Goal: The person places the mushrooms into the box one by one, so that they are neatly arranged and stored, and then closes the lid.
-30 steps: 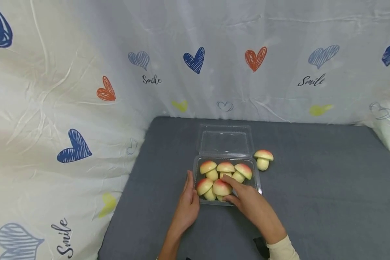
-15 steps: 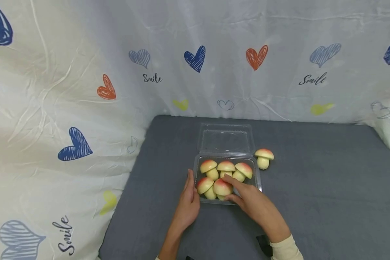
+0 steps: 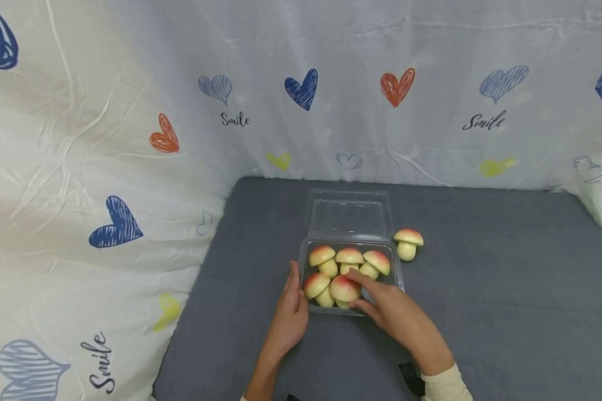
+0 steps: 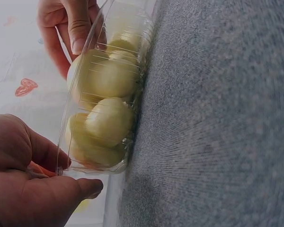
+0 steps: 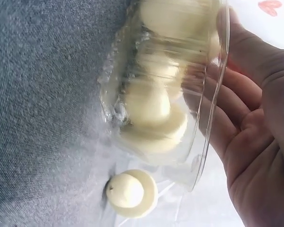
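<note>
A clear plastic clamshell box [image 3: 311, 310] holds several mushrooms with smooth pale yellow stems and red-flushed caps. My right hand [image 3: 398, 317] reaches over its front right side, and the thumb and fingers pinch the cap of the front middle mushroom [image 3: 345, 288]. Along the left wall lies my left hand [image 3: 292, 317], its fingers straight and touching the box. In the left wrist view the left thumb is by the near corner. Outside the box, just right of its back edge, one more mushroom [image 3: 408, 244] stands upright on the table. The right hand's other fingertips are hidden.
The open lid [image 3: 348, 217] lies back behind the box. A dark grey cloth covers the table [image 3: 496, 289]. White curtains [image 3: 346, 50] printed with hearts hang behind and to the left.
The view shifts very slightly. My right hand stays on the front middle mushroom with hardly any movement, and my left hand stays against the box's left side.
</note>
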`<state>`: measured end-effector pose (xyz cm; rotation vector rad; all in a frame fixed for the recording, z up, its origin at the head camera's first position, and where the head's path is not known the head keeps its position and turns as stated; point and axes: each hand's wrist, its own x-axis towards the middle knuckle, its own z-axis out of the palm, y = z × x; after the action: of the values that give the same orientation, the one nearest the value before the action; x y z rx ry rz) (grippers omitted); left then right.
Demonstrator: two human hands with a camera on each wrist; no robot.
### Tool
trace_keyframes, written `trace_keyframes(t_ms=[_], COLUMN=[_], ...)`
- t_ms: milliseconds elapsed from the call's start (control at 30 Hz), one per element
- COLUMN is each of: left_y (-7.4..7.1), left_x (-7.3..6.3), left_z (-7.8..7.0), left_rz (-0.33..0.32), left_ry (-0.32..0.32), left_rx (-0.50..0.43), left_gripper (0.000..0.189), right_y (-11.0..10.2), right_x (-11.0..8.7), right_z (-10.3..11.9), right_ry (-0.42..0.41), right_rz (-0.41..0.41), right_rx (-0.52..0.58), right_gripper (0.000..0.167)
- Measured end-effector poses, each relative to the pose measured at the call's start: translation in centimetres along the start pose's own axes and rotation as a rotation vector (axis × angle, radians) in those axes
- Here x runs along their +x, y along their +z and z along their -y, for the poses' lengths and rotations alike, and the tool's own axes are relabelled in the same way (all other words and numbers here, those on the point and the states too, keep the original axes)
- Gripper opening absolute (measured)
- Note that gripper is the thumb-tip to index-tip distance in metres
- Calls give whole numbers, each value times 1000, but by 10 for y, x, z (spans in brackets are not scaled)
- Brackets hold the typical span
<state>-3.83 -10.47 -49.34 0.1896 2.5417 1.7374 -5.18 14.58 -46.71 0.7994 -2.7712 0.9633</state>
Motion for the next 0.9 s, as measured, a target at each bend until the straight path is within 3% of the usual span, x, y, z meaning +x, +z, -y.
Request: trace_keyframes(t_ms=[233, 400, 500, 600, 733, 900], left_y=[0, 0, 0, 1, 1, 1], left_x=[0, -1, 0, 1, 2, 2], left_z=[2, 1, 1, 1, 1, 1], left_rz=[-4, -8, -10, -11, -10, -12], left_ry=[-2, -5, -8, -8, 0, -2], left_rx=[-7, -6, -2, 2, -2, -13], left_gripper=[67, 67, 67, 66, 67, 68], right_y=[-11, -24, -33, -43, -53, -59], right_x=[0, 2, 5, 8, 10, 10], right_z=[-10, -23, -33, -43, -56, -69], right_ry=[-31, -59, -21, 48, 138, 206], right_rz=[-103, -304, -416, -476, -458, -321], right_rx=[-40, -125, -162, -159, -155, -145], right_gripper=[57, 56, 54, 54, 61, 73])
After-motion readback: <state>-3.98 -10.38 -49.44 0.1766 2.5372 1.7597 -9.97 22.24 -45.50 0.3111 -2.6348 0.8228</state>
